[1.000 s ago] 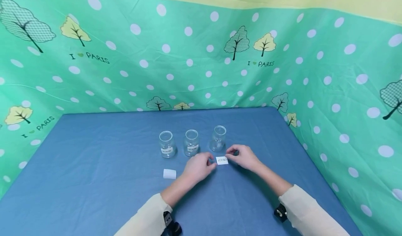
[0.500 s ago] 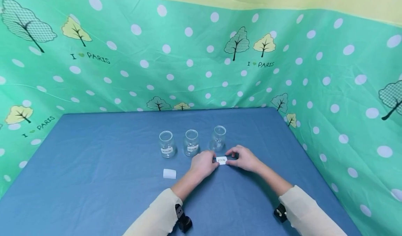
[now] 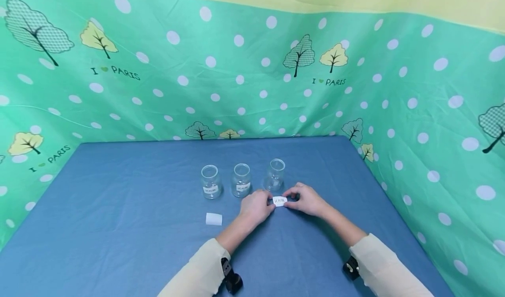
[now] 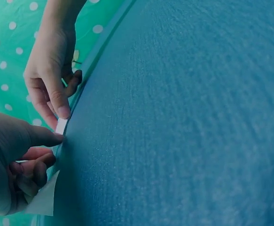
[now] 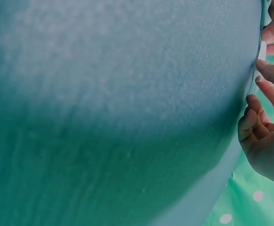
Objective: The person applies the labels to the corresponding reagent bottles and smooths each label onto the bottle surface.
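Observation:
A small white label with dark lettering (image 3: 279,201) is held between both hands, in front of the right-hand glass jar (image 3: 275,174). My left hand (image 3: 255,207) pinches its left end with thumb and index finger. At the opposite end, the thumb and index finger of my right hand (image 3: 308,199) pinch it too. The left wrist view shows the label (image 4: 61,125) edge-on between the two sets of fingertips. In the right wrist view only a white sliver of label (image 5: 262,50) shows between the hands.
A left glass jar (image 3: 209,179) and a middle glass jar (image 3: 241,178) carry similar labels low on their fronts; the right one shows none. A blank white paper piece (image 3: 214,219) lies left of my left hand on the blue cloth (image 3: 130,227). Polka-dot curtains (image 3: 173,64) border the table.
My left hand has moved right to the label's left end, and my right fingers have closed in on the other end. The label now looks slightly bowed. The jars stay put.

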Demonstrator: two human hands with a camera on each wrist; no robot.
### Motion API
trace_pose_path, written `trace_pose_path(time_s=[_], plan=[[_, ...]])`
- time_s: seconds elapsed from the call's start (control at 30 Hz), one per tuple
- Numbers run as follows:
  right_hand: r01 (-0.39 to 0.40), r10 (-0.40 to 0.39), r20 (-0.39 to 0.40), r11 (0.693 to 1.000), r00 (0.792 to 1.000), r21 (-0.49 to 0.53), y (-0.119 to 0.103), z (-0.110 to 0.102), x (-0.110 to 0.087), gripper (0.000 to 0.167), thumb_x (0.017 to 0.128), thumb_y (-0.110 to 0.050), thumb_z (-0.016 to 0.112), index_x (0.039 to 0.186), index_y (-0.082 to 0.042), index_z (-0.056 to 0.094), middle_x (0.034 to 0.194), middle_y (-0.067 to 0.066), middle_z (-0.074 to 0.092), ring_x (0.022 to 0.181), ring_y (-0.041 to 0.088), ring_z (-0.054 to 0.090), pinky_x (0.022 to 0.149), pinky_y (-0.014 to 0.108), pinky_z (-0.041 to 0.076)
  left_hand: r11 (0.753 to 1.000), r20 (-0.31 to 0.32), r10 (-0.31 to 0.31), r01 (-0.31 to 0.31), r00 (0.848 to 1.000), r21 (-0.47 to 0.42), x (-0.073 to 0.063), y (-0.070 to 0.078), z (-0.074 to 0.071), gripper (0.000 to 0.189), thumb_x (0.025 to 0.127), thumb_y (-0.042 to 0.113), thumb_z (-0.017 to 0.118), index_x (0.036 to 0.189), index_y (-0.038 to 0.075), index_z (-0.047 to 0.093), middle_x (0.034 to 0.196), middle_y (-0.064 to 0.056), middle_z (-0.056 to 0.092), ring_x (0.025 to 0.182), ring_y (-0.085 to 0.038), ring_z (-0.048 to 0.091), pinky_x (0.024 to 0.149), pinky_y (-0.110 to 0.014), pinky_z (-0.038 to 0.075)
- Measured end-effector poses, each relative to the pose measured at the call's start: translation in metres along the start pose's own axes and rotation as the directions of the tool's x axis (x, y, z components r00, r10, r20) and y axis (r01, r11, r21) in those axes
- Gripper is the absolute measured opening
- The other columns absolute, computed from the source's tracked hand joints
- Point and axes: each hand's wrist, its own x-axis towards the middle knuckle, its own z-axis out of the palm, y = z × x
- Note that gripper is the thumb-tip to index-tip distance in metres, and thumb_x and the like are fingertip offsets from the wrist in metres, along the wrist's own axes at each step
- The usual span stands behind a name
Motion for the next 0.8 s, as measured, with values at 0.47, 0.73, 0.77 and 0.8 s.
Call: trace_pose_path(time_s=[0.47,0.73,0.77,0.8], plan=[[-0.024,0.023,0.004,0.991,1.000,0.135,-0.011,-0.018,-0.007,0.021,0.082,-0.026,0.072,0.101,-0.017,0.071,0.086,0.000,0.060,0.060,0.014,0.047,0.053,0.025,0.042,0.980,-0.116,0.059,-0.080,0.991,-0.182,-0.009,-0.003,-0.014,0.015,0.082,0.029,0.070,0.090,0.017,0.069,0.073,0.007,0.059,0.063,-0.006,0.053,0.054,-0.023,0.040],[0.003,-0.003,-0.002,0.993,1.000,0.119,-0.020,-0.022,-0.004,0.020,0.082,-0.027,0.072,0.100,-0.020,0.071,0.087,-0.002,0.062,0.058,0.010,0.045,0.053,0.024,0.041,0.929,-0.083,0.065,-0.091,0.994,-0.359,-0.012,-0.009,-0.022,0.014,0.087,0.026,0.063,0.091,0.015,0.071,0.075,0.005,0.062,0.062,-0.004,0.051,0.058,-0.020,0.042],[0.005,-0.005,-0.004,0.993,1.000,0.119,-0.022,-0.022,-0.004,0.020,0.082,-0.026,0.072,0.100,-0.020,0.071,0.088,-0.001,0.062,0.058,0.011,0.045,0.053,0.023,0.041,0.914,-0.076,0.067,-0.092,0.995,-0.396,-0.012,-0.010,-0.022,0.014,0.087,0.025,0.062,0.090,0.014,0.071,0.075,0.004,0.063,0.060,-0.004,0.051,0.058,-0.020,0.043],[0.004,-0.004,-0.004,0.993,1.000,0.120,-0.024,-0.023,-0.003,0.020,0.082,-0.026,0.072,0.101,-0.020,0.071,0.088,0.000,0.062,0.058,0.011,0.045,0.053,0.023,0.041,0.896,-0.066,0.062,-0.085,0.996,-0.436,-0.012,-0.011,-0.023,0.015,0.087,0.023,0.061,0.090,0.013,0.070,0.076,0.003,0.063,0.058,-0.004,0.051,0.057,-0.020,0.044]])
